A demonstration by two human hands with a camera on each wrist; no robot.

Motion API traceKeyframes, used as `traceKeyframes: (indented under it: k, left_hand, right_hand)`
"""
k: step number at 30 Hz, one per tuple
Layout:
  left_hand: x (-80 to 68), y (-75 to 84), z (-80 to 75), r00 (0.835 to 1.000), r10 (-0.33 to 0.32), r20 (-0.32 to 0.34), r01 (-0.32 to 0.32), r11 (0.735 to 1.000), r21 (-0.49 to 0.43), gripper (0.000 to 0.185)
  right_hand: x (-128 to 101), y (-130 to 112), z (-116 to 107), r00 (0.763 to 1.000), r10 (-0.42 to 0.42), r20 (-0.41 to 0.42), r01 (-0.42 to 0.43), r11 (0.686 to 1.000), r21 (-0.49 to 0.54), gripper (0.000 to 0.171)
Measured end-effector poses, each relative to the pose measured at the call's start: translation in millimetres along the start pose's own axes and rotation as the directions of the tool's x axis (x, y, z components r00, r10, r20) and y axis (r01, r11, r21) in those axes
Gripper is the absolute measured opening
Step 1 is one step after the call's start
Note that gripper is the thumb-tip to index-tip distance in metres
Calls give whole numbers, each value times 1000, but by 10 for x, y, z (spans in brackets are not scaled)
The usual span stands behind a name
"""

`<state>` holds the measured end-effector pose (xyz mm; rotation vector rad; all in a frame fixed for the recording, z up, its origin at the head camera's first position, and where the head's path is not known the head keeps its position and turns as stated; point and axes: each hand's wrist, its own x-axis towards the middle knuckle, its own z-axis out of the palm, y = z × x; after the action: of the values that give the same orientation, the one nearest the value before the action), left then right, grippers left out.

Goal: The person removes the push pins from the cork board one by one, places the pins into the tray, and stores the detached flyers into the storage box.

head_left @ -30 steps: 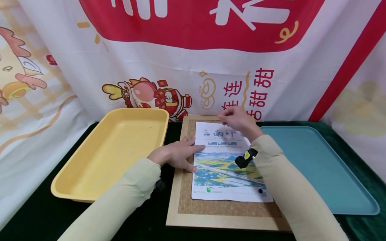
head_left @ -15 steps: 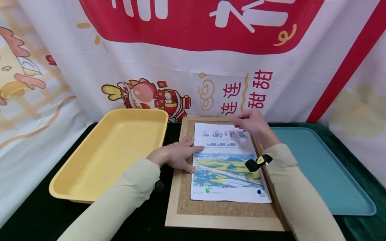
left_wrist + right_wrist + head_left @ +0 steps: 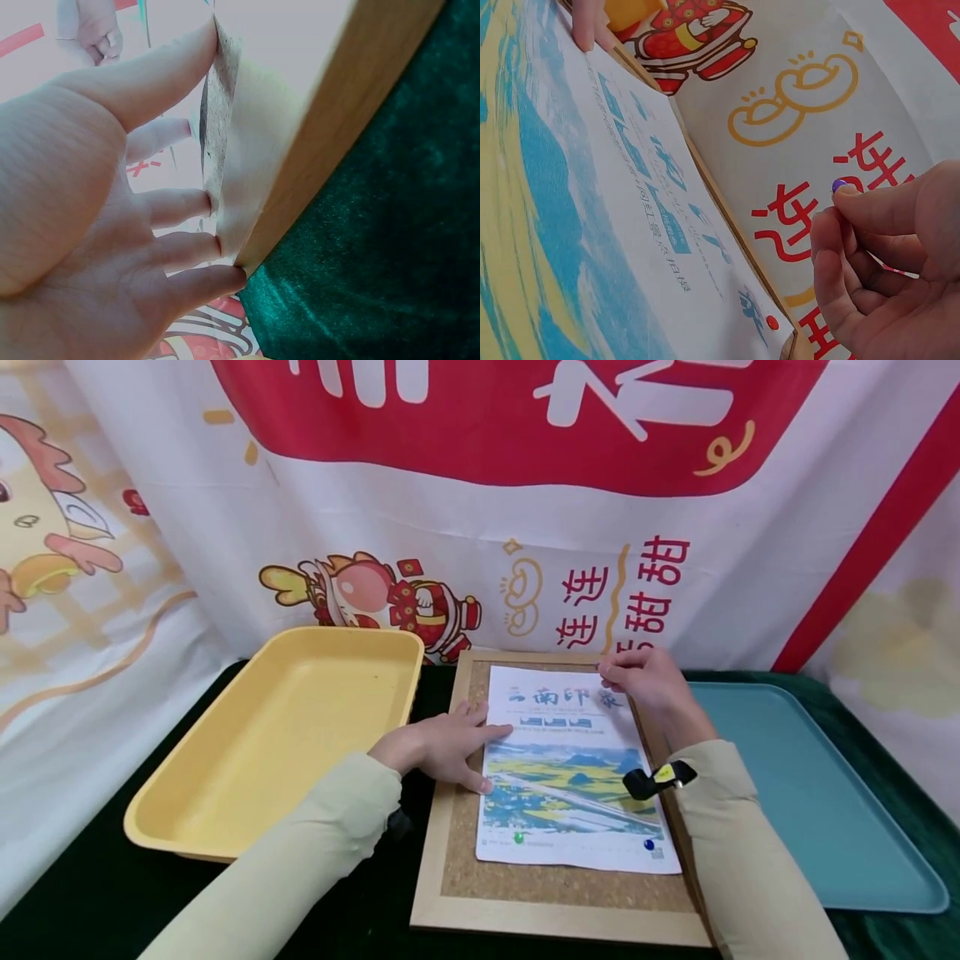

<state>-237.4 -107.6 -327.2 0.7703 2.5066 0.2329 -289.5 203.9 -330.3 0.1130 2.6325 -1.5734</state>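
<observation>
Near edge of wood-framed cork board [image 3: 457, 893]: green pushpin [image 3: 517, 837] and blue pushpin [image 3: 648, 844] fix the lower corners of the printed landscape poster sheet [image 3: 566, 777]. Left hand [image 3: 442, 747], fingers straight and spread, presses flat on the poster's left edge. Right hand [image 3: 645, 681] at the poster's far right corner, fingertips pinched on a small purple pushpin [image 3: 838, 184]; a red pushpin [image 3: 772, 322] sits in that corner. Yellow plastic tray [image 3: 225, 793] left, teal tray [image 3: 825, 810] right.
</observation>
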Motion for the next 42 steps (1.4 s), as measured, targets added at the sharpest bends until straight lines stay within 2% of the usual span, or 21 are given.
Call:
traceKeyframes:
  k: [10,19,25,33,42]
  left_hand:
    - [2,15,-33,1000,-3,-5,3,1000,-1,88]
    - [-44,-47,-43,1000,-11,-20,11,1000,-6,88]
    - [-14,-46,-31,1000,6,-18,-6,1000,-18,88]
    - [24,-22,-15,1000,1,-8,-1,1000,-13,88]
    - [45,-24,4,1000,5,0,-5,1000,-13,88]
  right_hand:
    - [15,76,-181,1000,6,-30,-4,997,71,41]
    - [65,83,-287,997,2,-73,7,993,114,41]
    - [86,199,-396,992,62,-106,-50,993,110,43]
    - [53,388,-513,980,143,-136,-131,987,94,54]
    - [93,619,-540,944,269,-189,-259,963,79,50]
